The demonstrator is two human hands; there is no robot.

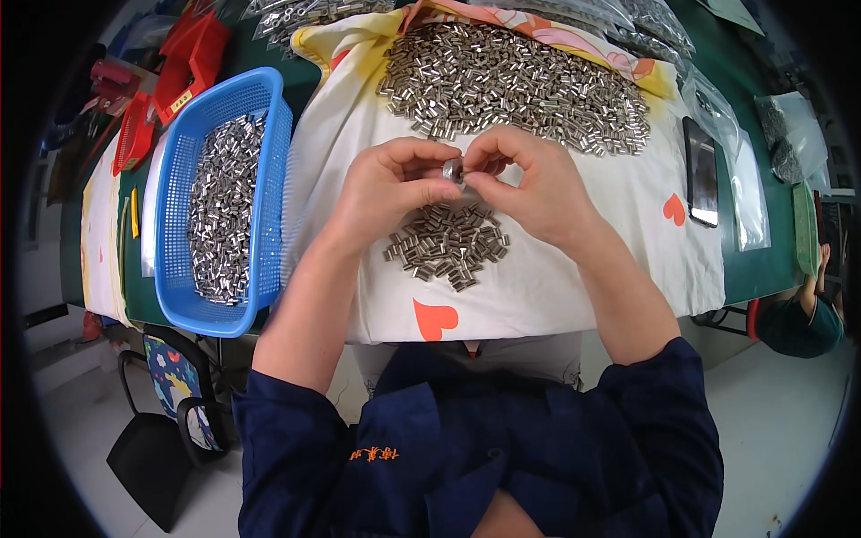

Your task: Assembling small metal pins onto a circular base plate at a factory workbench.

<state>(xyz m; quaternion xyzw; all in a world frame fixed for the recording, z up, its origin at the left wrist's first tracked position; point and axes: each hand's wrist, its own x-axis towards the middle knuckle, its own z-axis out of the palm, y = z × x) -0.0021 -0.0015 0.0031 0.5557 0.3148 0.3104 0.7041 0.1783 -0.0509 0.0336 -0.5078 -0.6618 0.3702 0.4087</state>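
Above the middle of a white cloth [538,296], my left hand [386,184] pinches a small shiny metal piece [452,169] between thumb and fingers. It looks rounded, with a dark spot facing my right hand [529,179]. The right thumb and fingertips are pressed together right against that piece; what they hold, if anything, is too small to make out. Below both hands lies a small pile of short metal cylinders [448,244]. Beyond them spreads a much larger heap of similar metal cylinders [529,85].
A blue plastic basket [276,179] of small metal parts stands on the left, with red bins [193,63] behind it. To the right lie a black phone [700,170] and clear plastic bags [749,197]. A chair [148,457] is at lower left; another person [801,323] sits far right.
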